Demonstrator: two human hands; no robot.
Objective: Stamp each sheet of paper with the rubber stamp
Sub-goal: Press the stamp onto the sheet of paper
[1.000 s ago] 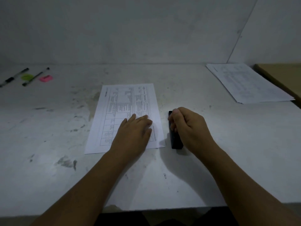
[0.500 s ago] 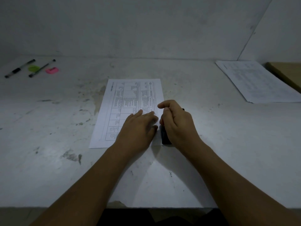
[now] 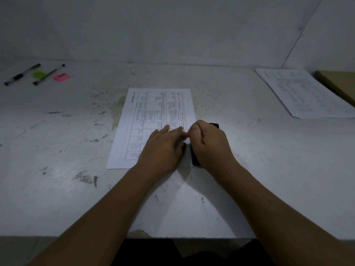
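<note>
Black oblong rubber stamp (image 3: 196,158): gripped under the curled right hand (image 3: 209,144), long axis pointing away from the person, at the right edge of the white printed paper sheet (image 3: 153,112). Left hand (image 3: 163,148): flat, fingers straight, pressing the sheet just left of the stamp.

My right hand (image 3: 209,144) covers most of the stamp (image 3: 196,159). Only its two black ends show, and I cannot tell whether its face meets the sheet (image 3: 153,112). My left hand (image 3: 163,148) hides the sheet's near right corner. The printed table is too small to read. The right frame edge cuts off the pile of papers (image 3: 307,93) and the brown slab (image 3: 338,83). The green bit (image 3: 39,74) and pink bit (image 3: 61,77) at the bench's (image 3: 57,150) far left are too small to identify.
</note>
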